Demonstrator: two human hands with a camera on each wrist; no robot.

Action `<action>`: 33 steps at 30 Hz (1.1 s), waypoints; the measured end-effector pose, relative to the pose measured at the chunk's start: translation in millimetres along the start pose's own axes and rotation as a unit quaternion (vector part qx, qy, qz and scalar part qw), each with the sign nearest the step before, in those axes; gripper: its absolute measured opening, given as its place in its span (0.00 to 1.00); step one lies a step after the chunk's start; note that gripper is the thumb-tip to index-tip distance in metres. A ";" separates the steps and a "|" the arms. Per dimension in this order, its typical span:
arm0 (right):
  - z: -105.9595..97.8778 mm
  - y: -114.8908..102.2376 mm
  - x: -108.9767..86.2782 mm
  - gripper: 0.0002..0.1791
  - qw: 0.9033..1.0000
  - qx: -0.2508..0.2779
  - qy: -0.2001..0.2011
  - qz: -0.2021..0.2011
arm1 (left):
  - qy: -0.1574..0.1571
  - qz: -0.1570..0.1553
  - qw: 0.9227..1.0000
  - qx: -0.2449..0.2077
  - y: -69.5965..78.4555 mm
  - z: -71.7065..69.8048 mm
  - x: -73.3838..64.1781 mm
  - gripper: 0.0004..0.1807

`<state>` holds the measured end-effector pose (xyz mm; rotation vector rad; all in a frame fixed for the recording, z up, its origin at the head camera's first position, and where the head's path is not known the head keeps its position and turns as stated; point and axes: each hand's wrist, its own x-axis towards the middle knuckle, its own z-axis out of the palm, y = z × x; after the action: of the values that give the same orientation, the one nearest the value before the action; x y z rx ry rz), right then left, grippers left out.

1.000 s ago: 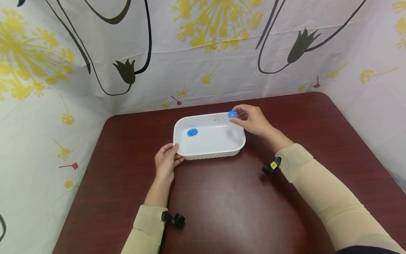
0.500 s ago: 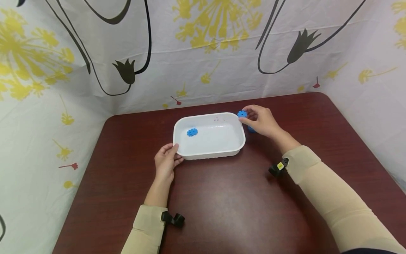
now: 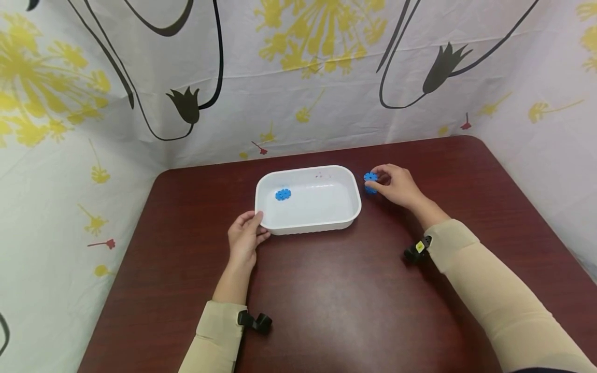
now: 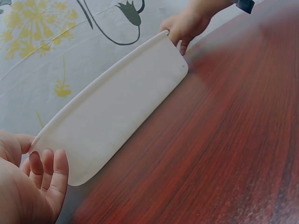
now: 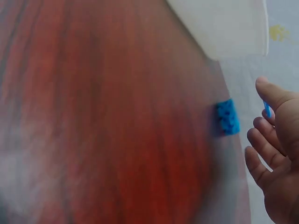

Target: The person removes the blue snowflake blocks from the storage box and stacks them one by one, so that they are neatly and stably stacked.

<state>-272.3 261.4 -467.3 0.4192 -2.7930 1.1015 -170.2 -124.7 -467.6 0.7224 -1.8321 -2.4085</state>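
Note:
My left hand grips the near left corner of a white plastic tray, thumb on the rim. Its fingers lie along the outer wall in the left wrist view. Inside the tray, toward its left end, sit blue notched snowflake discs that overlap. Beyond the tray's right end, my right hand pinches one blue snowflake disc between thumb and fingers. A small stack of blue snowflake discs stands on the table, just below the held disc in the head view.
The dark red wooden table has its far edge close behind the tray. A white cloth with yellow and grey flower prints hangs around its back and sides. Black wrist cameras sit on the cuffs.
My right hand has carried the pinched disc rightward from the tray's far right corner, then toward me over the stack on the table. The left hand and the tray have stayed put.

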 end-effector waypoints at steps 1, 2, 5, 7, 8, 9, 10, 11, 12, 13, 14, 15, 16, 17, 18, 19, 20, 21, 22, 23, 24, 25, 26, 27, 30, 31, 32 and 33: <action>0.1 2.8 -0.7 0.22 1.000 -0.006 -0.004 0.001 | 0.000 0.000 1.000 0.000 -0.2 -0.1 0.1 0.16; 0.2 5.3 -1.3 0.22 1.000 -0.011 -0.008 0.002 | 0.000 0.000 1.000 -0.001 -0.3 -0.1 0.1 0.16; 1.2 11.2 -2.7 0.21 1.000 -0.022 -0.020 -0.002 | 0.000 0.000 1.000 -0.001 -0.3 -0.3 0.1 0.16; 2.1 13.6 -3.4 0.21 0.999 -0.025 -0.026 -0.007 | 0.000 -0.001 1.000 0.000 -0.5 -0.4 0.3 0.16; 2.3 14.4 -3.6 0.21 0.999 -0.026 -0.028 -0.009 | 0.000 -0.001 1.000 -0.001 -0.3 -0.3 0.0 0.16; 2.8 15.2 -3.9 0.21 0.999 -0.027 -0.031 -0.011 | 0.000 -0.001 1.000 -0.001 -0.2 -0.2 -0.2 0.16; 3.3 16.1 -4.1 0.20 0.999 -0.027 -0.033 -0.011 | 0.001 -0.002 1.000 -0.001 -0.2 -0.3 -0.3 0.16; 3.9 16.9 -4.3 0.20 0.999 -0.027 -0.035 -0.012 | 0.001 -0.002 1.000 0.000 -0.1 -0.2 -0.6 0.16; 4.3 17.6 -4.4 0.21 0.999 -0.027 -0.036 -0.012 | 0.001 -0.002 1.000 0.001 -0.1 -0.1 -0.8 0.16; 4.6 18.0 -4.3 0.21 0.999 -0.027 -0.038 -0.013 | 0.001 -0.002 1.000 0.002 -0.1 -0.1 -0.8 0.16; 5.0 18.5 -4.2 0.21 0.999 -0.025 -0.039 -0.014 | 0.001 -0.002 1.000 0.003 -0.1 -0.2 -1.0 0.16; 5.6 19.1 -4.1 0.21 0.999 -0.025 -0.040 -0.014 | 0.001 -0.002 1.000 0.004 -0.4 -0.3 -0.6 0.17; 5.9 19.6 -4.0 0.21 0.999 -0.024 -0.041 -0.015 | 0.001 -0.002 1.000 0.005 -0.7 -0.4 -0.2 0.16; 6.1 19.9 -4.0 0.21 0.999 -0.023 -0.042 -0.015 | 0.001 -0.002 1.000 0.006 -0.9 -0.4 0.0 0.16; 6.2 20.2 -3.9 0.21 0.999 -0.022 -0.043 -0.015 | 0.001 -0.001 1.000 0.007 -1.1 -0.5 0.3 0.17; 6.5 20.3 -3.7 0.21 0.999 -0.021 -0.045 -0.016 | 0.002 -0.001 1.000 0.007 -1.5 -0.7 0.6 0.17; 6.5 20.3 -3.6 0.21 0.999 -0.021 -0.044 -0.016 | 0.002 -0.001 1.000 0.007 -1.6 -0.9 0.8 0.17; 6.6 20.2 -3.1 0.21 0.999 -0.021 -0.042 -0.017 | 0.003 -0.001 1.000 0.007 -1.7 -1.0 0.7 0.17; 6.4 19.4 -2.3 0.21 0.999 -0.021 -0.039 -0.018 | 0.003 -0.001 1.000 0.007 -1.7 -1.0 0.6 0.16; 6.1 17.9 -1.3 0.21 0.999 -0.020 -0.033 -0.019 | 0.004 -0.001 1.000 0.006 -1.6 -0.9 0.4 0.16; 5.8 15.4 0.4 0.21 0.999 -0.020 -0.026 -0.019 | 0.004 -0.001 1.000 0.005 -1.5 -0.8 0.2 0.16; 5.3 12.0 2.4 0.21 0.999 -0.018 -0.018 -0.021 | 0.005 -0.001 1.000 0.005 -1.5 -0.8 0.0 0.16; 5.0 7.7 4.8 0.21 1.000 -0.015 -0.009 -0.020 | 0.005 0.000 1.000 0.005 -1.5 -0.8 -0.1 0.16; 4.8 2.2 7.7 0.21 1.000 -0.008 -0.001 -0.020 | 0.005 -0.001 1.000 0.004 -1.4 -0.8 -0.2 0.16; 5.7 -18.4 16.8 0.20 0.999 0.015 0.018 -0.024 | 0.005 0.000 1.000 0.004 -1.3 -0.8 -0.2 0.16; 6.6 -26.3 19.6 0.20 0.999 0.025 0.022 -0.031 | 0.005 -0.001 1.000 0.004 -1.3 -0.8 -0.3 0.16; 8.1 -33.9 22.5 0.19 0.998 0.033 0.026 -0.040 | 0.004 -0.002 1.000 0.004 -1.3 -0.7 -0.3 0.16; 10.0 -41.4 25.0 0.18 0.997 0.041 0.028 -0.052 | 0.003 -0.002 1.000 0.005 -1.2 -0.7 -0.3 0.16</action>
<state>-284.0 220.3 -442.6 0.5278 -2.6514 1.1884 -169.4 -124.9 -468.7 0.7355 -1.8421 -2.3990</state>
